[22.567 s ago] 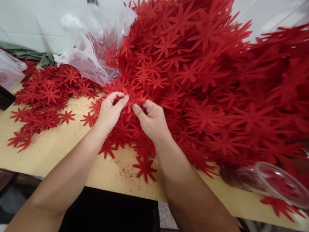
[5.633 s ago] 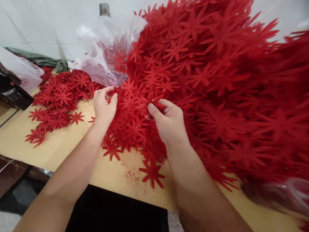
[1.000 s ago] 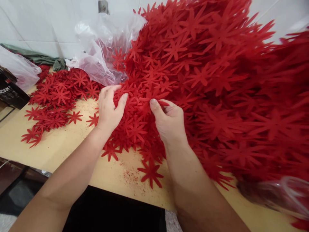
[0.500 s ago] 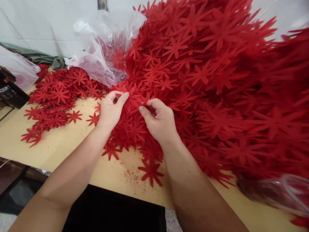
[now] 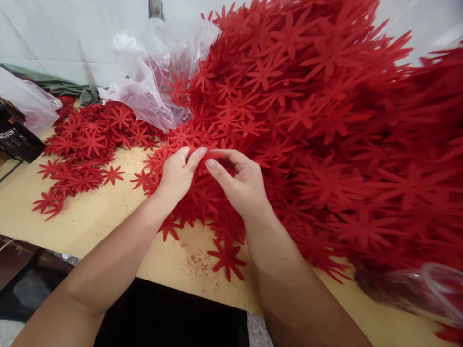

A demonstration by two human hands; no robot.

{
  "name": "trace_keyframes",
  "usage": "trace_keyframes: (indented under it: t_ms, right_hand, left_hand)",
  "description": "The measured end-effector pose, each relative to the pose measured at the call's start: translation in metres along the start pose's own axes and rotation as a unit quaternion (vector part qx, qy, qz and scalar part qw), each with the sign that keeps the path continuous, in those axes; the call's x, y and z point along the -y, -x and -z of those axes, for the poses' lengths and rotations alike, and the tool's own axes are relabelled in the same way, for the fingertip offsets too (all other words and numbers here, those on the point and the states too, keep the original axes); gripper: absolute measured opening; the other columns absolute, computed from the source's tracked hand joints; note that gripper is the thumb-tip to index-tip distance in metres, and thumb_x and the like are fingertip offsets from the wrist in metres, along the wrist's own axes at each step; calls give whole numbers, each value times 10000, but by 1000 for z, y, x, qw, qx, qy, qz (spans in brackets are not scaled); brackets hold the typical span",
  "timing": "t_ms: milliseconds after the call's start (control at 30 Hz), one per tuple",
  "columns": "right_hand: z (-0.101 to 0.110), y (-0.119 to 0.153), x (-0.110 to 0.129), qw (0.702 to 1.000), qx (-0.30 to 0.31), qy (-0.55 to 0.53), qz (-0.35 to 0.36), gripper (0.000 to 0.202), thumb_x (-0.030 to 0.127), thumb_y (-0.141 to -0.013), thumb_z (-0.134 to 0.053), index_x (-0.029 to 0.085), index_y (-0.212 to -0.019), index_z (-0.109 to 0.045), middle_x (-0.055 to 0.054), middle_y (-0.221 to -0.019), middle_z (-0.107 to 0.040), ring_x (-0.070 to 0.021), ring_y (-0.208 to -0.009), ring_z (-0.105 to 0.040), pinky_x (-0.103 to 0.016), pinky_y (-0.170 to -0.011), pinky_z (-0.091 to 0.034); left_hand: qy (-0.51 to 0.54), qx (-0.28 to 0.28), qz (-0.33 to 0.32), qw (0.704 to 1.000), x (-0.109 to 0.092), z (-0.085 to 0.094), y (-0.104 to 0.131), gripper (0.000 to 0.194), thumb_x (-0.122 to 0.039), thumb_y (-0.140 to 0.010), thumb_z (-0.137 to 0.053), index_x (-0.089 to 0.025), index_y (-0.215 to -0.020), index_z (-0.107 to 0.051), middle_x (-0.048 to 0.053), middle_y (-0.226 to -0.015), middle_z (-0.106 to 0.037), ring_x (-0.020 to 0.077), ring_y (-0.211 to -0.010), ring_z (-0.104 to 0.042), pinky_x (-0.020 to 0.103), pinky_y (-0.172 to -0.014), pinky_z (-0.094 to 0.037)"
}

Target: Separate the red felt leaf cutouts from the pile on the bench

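Note:
My left hand [image 5: 181, 168] is closed in a pinch, thumb against fingers, in front of the big heap of red flower-shaped cutouts [image 5: 267, 74]. Close to its right, my right hand [image 5: 240, 178] curls with thumb and forefinger near each other. Both sets of fingertips almost meet around a red flower-shaped cutout, which blends into the red pile behind, so its outline is hard to make out. Single red cutouts with several narrow petals lie below the hands, one star-like cutout [image 5: 227, 258] near the table's front edge.
A smaller pile of red cutouts [image 5: 90, 142] lies on the left of the pale table [image 5: 119, 217]. Behind stands a clear plastic bag [image 5: 155, 62]. A dark box [image 5: 18, 135] and white bag [image 5: 29, 99] are far left. Another clear bag [image 5: 415, 289] lies front right.
My left hand has moved right and slightly down, so its fingertips are now close to those of my right hand. The right hand has barely moved. The piles look unchanged.

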State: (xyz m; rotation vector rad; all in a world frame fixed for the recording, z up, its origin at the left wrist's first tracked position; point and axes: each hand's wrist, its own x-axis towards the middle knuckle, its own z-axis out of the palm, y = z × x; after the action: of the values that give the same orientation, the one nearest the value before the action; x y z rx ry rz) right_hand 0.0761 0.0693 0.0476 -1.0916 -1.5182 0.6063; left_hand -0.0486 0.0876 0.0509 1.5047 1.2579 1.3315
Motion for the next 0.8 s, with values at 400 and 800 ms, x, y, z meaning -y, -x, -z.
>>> trace_keyframes:
  t_ms: [400,800]
  right_hand:
    - [2,-7,-4,989,-116,-90,-12,118,291,-763,-611,223,-688,-552,21,-670,-576,-107,-628,-552,-288,-641,-481]
    - [10,-13,-16,978,-148,-140,-42,138,310,-735,-639,254,-846,-579,13,-785,-618,-113,-684,-592,-324,-714,-521]
  left_hand:
    - [153,120,4,981,-8,-8,6,44,-156,-765,-575,-158,-749,-535,-39,-701,-538,59,-662,-477,207,-695,-387]
    - [66,27,42,997,-3,0,-5,258,-239,-832,-523,-170,-601,-433,-68,-520,-419,56,-512,-367,217,-566,-298]
